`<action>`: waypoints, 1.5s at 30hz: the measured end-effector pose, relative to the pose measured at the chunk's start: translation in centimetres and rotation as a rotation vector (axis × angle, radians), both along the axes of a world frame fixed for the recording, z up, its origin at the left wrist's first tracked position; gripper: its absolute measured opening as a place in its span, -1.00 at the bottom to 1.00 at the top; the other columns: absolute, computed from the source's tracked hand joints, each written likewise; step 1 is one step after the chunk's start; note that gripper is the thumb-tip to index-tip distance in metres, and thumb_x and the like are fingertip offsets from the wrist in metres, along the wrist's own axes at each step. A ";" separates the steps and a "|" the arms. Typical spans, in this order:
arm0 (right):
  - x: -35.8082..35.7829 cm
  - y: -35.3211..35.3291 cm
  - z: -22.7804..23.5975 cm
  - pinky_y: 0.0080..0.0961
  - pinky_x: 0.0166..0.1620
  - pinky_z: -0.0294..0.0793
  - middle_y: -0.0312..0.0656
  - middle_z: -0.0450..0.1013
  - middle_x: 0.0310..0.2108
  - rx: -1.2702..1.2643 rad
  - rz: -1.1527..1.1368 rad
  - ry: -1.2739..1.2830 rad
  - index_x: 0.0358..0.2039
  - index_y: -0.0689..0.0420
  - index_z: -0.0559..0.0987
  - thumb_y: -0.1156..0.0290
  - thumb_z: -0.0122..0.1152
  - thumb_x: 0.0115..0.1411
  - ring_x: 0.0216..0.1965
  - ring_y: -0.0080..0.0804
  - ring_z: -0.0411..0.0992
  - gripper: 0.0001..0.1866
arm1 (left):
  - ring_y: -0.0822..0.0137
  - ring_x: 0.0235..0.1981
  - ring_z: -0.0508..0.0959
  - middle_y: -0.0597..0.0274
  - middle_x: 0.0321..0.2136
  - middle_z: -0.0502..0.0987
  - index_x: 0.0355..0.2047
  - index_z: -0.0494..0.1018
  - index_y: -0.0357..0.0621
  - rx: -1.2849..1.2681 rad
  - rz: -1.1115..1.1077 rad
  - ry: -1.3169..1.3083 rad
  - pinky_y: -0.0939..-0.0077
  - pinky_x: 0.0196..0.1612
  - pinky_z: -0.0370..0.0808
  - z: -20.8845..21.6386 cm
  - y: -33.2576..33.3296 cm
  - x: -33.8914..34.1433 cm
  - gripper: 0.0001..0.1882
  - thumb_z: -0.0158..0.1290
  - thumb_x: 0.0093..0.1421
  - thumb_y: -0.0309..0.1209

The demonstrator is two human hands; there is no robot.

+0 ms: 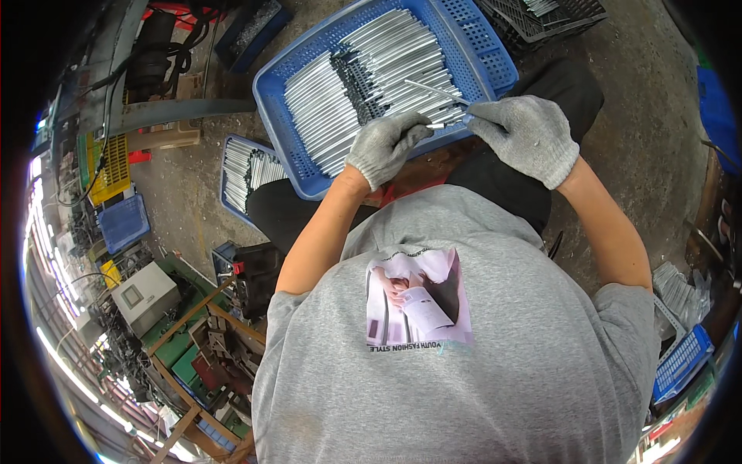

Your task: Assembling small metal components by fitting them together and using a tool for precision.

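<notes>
Both of my hands wear grey knit gloves and are raised over the near right edge of a blue perforated plastic crate (270, 116). My left hand (389, 147) is closed in a pinch on a small shiny metal piece (437, 125), whose tip pokes out toward the right hand. Fingers pressed together, my right hand (529, 133) grips the end of a thin metal rod (434, 91) that slants up and left over the pile. Inside the crate lie two rows of silvery metal rods (321, 116), with dark ends showing between them.
Left of my knee, a smaller blue crate (226, 185) holds similar rods. A black crate (541, 31) stands at the far right. A yellow basket (110, 166), a blue basket (124, 224) and a grey box-shaped device (144, 298) are at the left. Metal framework (178, 114) reaches in from there.
</notes>
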State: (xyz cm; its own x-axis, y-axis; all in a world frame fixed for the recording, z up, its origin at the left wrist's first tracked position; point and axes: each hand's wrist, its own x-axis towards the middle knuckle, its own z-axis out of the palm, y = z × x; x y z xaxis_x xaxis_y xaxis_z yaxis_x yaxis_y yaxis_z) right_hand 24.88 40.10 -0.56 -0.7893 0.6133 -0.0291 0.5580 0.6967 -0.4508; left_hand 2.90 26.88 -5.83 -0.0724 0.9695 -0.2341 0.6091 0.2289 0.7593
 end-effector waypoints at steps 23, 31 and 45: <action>-1.0 -0.2 -0.1 -0.33 -0.39 0.51 -0.22 0.65 -0.47 -0.054 0.109 -0.213 -0.26 -0.06 0.78 0.20 0.30 0.20 -0.51 -0.15 0.56 -0.80 | 0.29 -0.43 0.57 0.37 -0.45 0.65 -0.29 0.67 -0.03 0.513 0.064 0.275 0.39 -0.19 0.40 -0.5 -0.9 1.3 -0.86 0.29 0.11 -0.39; -1.4 0.1 0.3 -0.34 -0.39 0.51 -0.21 0.65 -0.48 -0.100 0.066 -0.084 -0.23 -0.10 0.79 0.18 0.30 0.20 -0.51 -0.12 0.55 -0.79 | 0.29 -0.44 0.54 0.38 -0.45 0.64 -0.28 0.67 -0.02 0.511 0.060 0.278 0.39 -0.19 0.38 0.0 -1.1 1.2 -0.86 0.28 0.12 -0.40; 0.1 1.7 -0.9 -0.42 -0.37 0.46 -0.26 0.63 -0.46 0.051 -0.087 -0.013 -0.19 -0.05 0.76 0.21 0.28 0.22 -0.50 -0.18 0.53 -0.78 | 0.24 -0.40 0.57 0.36 -0.38 0.68 -0.21 0.68 -0.05 0.417 0.138 0.226 0.37 -0.13 0.41 -4.2 -0.1 1.5 -0.82 0.26 0.16 -0.38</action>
State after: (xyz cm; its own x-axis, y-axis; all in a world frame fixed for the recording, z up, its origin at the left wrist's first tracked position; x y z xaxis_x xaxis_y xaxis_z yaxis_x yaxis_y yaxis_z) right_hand 24.98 41.84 -1.43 -0.7325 0.6808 -0.0061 0.6233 0.6670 -0.4081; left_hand 4.38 26.76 -10.04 -0.2107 0.9552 0.2078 0.7547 0.0239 0.6556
